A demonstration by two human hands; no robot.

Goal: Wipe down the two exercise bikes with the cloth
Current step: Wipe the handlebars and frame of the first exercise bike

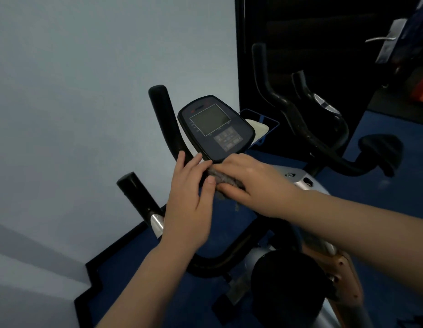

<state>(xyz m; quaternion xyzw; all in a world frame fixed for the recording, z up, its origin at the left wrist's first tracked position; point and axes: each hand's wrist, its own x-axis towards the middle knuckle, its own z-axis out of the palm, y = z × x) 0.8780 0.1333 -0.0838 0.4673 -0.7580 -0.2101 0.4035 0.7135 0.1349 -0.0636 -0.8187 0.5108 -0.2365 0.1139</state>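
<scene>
A grey cloth [223, 179] is bunched just below the near bike's console [215, 127], a dark panel with a grey screen and keypad. My right hand [246, 178] lies over the cloth and grips it. My left hand [190, 190] touches the cloth's left end, its thumb on the fabric and its fingers spread against the black handlebar [164, 119]. The near bike's black saddle [288, 282] is at the bottom right. A second bike [324, 136] stands behind, with black handlebars and a black saddle [380, 152].
A pale wall fills the left side, meeting blue floor [139, 275] with a black skirting. A dark door with a metal handle [380, 39] stands behind the second bike. A blue holder with a white object [260, 129] sits behind the console.
</scene>
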